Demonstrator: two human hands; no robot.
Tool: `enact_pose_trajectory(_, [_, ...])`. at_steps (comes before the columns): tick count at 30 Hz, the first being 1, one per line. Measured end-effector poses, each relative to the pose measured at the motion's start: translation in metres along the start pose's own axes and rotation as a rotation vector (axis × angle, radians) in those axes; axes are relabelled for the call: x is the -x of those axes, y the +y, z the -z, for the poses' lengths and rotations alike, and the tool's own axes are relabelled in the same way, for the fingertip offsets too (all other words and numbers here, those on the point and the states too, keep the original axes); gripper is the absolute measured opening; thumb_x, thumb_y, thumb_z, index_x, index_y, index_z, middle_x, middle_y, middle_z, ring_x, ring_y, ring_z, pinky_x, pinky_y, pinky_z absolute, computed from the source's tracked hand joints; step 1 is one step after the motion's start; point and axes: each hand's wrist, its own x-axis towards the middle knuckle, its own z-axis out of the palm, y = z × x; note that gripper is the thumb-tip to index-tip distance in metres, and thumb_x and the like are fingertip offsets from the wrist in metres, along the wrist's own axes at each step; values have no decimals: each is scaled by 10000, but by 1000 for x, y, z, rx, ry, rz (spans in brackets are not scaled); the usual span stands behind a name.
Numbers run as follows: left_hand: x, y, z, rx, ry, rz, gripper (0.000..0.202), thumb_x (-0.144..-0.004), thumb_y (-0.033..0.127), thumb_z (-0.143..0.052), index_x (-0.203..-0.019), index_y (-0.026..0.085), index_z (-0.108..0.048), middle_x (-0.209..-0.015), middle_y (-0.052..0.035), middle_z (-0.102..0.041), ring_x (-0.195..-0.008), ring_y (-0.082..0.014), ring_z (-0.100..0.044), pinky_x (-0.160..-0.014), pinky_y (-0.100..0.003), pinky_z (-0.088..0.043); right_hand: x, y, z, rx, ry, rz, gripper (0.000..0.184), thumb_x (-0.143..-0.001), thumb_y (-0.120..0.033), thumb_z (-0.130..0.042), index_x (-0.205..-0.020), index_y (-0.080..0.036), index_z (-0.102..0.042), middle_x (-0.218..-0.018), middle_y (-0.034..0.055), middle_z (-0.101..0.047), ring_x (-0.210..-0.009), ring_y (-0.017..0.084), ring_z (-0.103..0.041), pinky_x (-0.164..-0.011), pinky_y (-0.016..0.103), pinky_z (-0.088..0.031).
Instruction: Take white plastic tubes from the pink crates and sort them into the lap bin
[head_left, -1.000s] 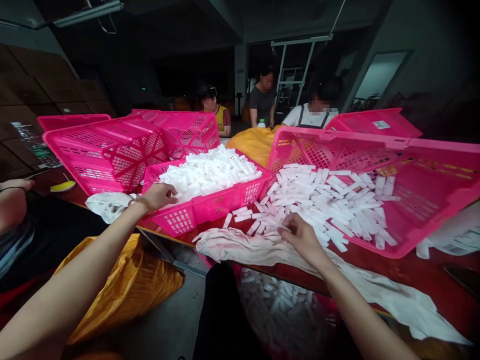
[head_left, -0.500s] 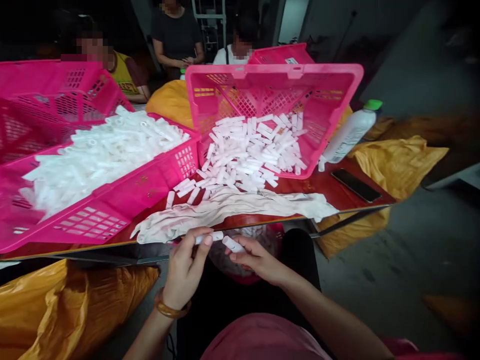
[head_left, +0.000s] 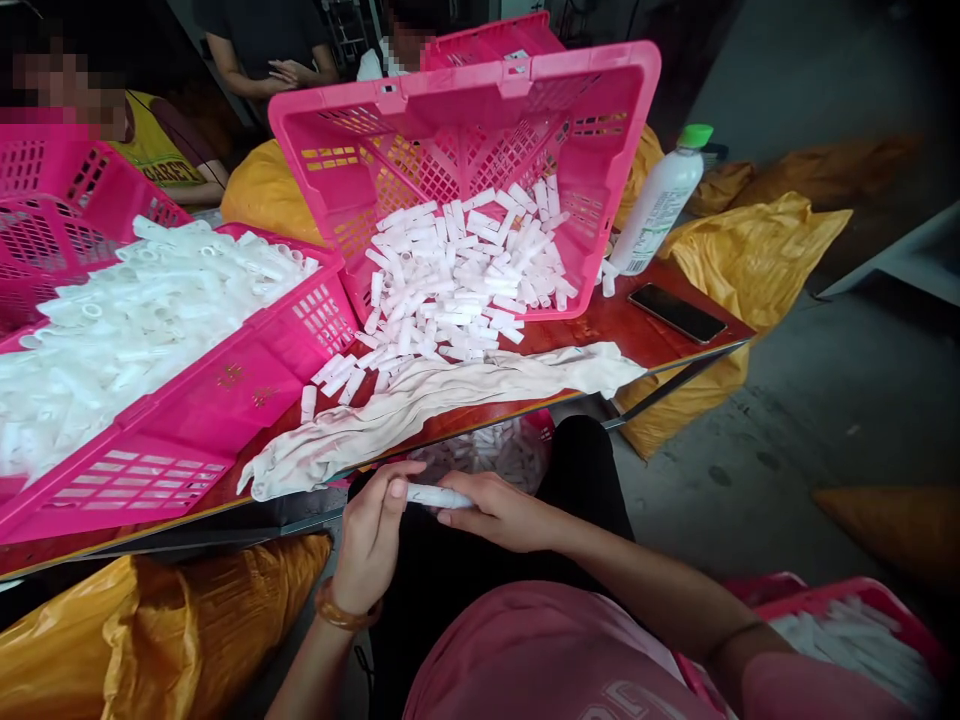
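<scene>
Closing the gap, the two hands meet over the lap! Half a second ago each hand carries its own short white piece, with clear space between the ends; at this moment a single white tube (head_left: 439, 496) runs from one grip to the other. That looks like the two pieces brought end to end, so the work in hand seems to be at the joining stage, though the fingers cover the ends and how firmly they fit cannot be told.

The left hand (head_left: 371, 525), bracelet (head_left: 349, 608) at its wrist, pinches one end between thumb and fingers. The right hand (head_left: 499, 508) wraps the other end, fingers curled narrow around it. The tube lies nearly level, just off the near edge of the red table (head_left: 622, 337).

Up on the tabletop, a pink crate (head_left: 277, 390) to the left bears a heaped load of white tubes (head_left: 150, 320), while short white pieces (head_left: 465, 270) spill from the tipped crate (head_left: 634, 110) towards a crumpled cloth (head_left: 450, 393). Beneath the table, past the hands, more white pieces (head_left: 499, 448) lie in the shade.
</scene>
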Motion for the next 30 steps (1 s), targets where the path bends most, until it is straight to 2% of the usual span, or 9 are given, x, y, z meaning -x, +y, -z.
enact_pose_trajectory(3, [3,0,-13,25,150,-19,410,-1026,359,-341,-1291,175,-593,-1231,-111,-655,-1090,-223,-616,-939,-334,-474,-3,-2,-3,23,54,-8,148,-1000,-287,-458,-1033,-175,-547,-931,45,-610,-801,150,-563,-740,251,-439])
enact_pose_trajectory(7, [4,-7,-7,71,45,38,476,-1025,388,-341,-1438,190,-470,-1170,-102,-659,-1010,-212,-623,-871,-322,-488,-7,-3,-4,-33,76,-31,139,-999,-266,-461,-1020,-176,-565,-905,25,-603,-783,132,-554,-720,232,-417])
enact_pose_trajectory(11, [2,-14,17,76,92,7,207,-955,314,-551,-1108,196,-624,-901,-30,-631,-801,-163,-593,-762,-279,-475,-6,-3,3,-97,-32,-72,215,-988,-352,-504,-1069,-167,-576,-833,-3,-583,-698,111,-530,-626,207,-396])
enact_pose_trajectory(13, [1,-12,21,88,29,-45,142,-961,286,-535,-908,190,-624,-811,-16,-600,-750,-152,-567,-718,-268,-455,-5,-1,2,-76,-69,-51,245,-1000,-367,-480,-1097,-163,-575,-861,9,-607,-717,118,-554,-638,210,-422])
enact_pose_trajectory(15, [1,-7,18,108,-34,-4,246,-984,294,-483,-788,189,-590,-713,0,-553,-669,-140,-522,-655,-261,-422,-4,4,-3,94,24,-14,244,-1016,-326,-438,-1134,-158,-570,-946,51,-637,-802,148,-588,-714,244,-461])
enact_pose_trajectory(18, [2,4,6,201,9,168,337,-995,352,-458,-699,197,-505,-620,25,-461,-564,-125,-423,-568,-260,-358,-2,15,-14,530,254,49,272,-1020,-228,-383,-1208,-147,-562,-995,107,-644,-890,198,-595,-781,306,-473])
enact_pose_trajectory(22, [4,11,-10,349,58,308,369,-987,406,-469,-680,203,-457,-592,36,-392,-542,-122,-362,-531,-262,-309,4,28,-24,811,279,72,317,-1018,-184,-358,-1268,-140,-546,-919,108,-650,-838,215,-594,-739,320,-470])
enact_pose_trajectory(26, [9,5,-20,344,59,352,387,-985,428,-459,-667,208,-437,-575,35,-379,-524,-124,-349,-516,-261,-308,9,28,-26,731,220,-11,314,-1024,-207,-348,-1260,-139,-545,-936,118,-653,-857,223,-603,-725,319,-468])
enact_pose_trajectory(30, [23,-4,-29,234,124,295,365,-993,411,-435,-692,211,-489,-588,21,-439,-539,-133,-408,-533,-261,-345,10,24,-24,347,43,-63,212,-1027,-286,-406,-1119,-169,-558,-950,55,-661,-821,158,-620,-702,243,-460])
